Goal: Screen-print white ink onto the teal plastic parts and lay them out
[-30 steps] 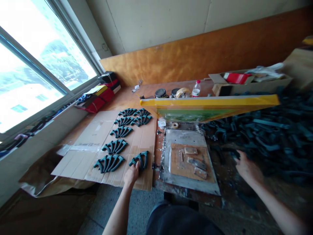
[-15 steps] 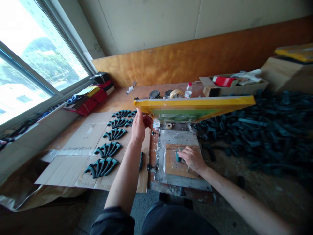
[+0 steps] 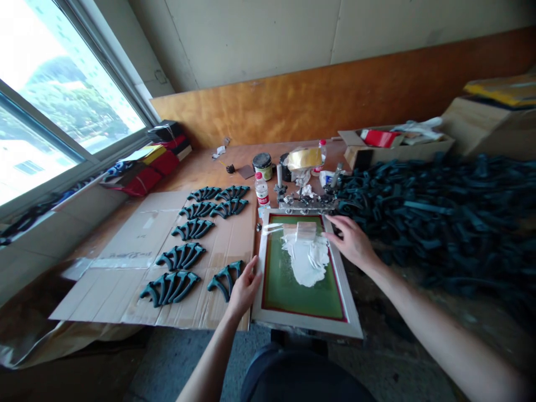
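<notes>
A screen-printing frame [image 3: 350, 306] with green mesh lies flat on the bench, a smear of white ink [image 3: 309, 258] on its upper half. A clear squeegee [image 3: 305, 230] lies across the top of the mesh. My left hand [image 3: 244, 287] rests open against the frame's left edge. My right hand [image 3: 354, 241] sits at the frame's upper right rim with fingers spread toward the squeegee, holding nothing. Groups of dark teal curved plastic parts [image 3: 181, 255] lie in rows on flattened cardboard [image 3: 133, 245] left of the frame.
A big heap of dark teal parts [image 3: 439, 206] covers the bench's right side. Behind the frame stand a small bottle [image 3: 262, 190], ink tins [image 3: 262, 163] and hinge clamps [image 3: 305, 201]. Cardboard boxes [image 3: 397, 146] sit at the back right, red packets [image 3: 154, 170] by the window.
The raised frame has swung down flat over the plate. My left hand went from its top edge to its left side; my right hand left the plate and moved to the frame's upper right.
</notes>
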`<state>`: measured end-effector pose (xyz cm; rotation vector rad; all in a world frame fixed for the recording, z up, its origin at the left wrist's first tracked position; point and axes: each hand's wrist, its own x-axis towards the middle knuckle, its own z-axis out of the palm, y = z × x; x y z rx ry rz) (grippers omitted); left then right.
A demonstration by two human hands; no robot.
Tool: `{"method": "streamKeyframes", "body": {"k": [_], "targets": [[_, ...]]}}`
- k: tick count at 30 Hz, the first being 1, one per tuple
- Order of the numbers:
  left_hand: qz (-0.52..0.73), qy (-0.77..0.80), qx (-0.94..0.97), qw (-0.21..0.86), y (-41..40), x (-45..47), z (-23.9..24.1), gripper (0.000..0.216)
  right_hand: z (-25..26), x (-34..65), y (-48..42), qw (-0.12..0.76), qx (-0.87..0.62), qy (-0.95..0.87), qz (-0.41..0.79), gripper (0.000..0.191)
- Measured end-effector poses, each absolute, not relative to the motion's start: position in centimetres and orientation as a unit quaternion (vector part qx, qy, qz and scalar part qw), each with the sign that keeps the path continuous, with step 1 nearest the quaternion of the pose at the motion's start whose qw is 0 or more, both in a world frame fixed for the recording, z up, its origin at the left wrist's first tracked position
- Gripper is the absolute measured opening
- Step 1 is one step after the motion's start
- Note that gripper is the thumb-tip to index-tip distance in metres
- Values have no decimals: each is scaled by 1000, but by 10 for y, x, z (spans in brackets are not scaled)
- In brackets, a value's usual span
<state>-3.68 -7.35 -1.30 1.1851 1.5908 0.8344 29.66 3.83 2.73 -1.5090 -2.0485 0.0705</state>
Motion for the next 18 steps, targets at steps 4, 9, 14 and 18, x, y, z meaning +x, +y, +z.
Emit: {"method": "streamKeyframes", "body": {"k": [4, 9, 14, 18], "targets": [[282, 682, 516, 435, -69, -37, -37, 64, 36, 245, 48, 155, -496, -854, 27, 29], [278, 674, 532, 431, -70, -40, -40, 60, 19, 249, 10, 100, -387, -915, 55, 17], [287, 674, 532, 425, -71, -40, -43, 58, 28, 271, -2, 81, -265, -951, 136, 19], [314, 667, 503, 450, -70, -39, -42, 60, 23, 263, -6, 166, -330, -922, 114, 18]]}}
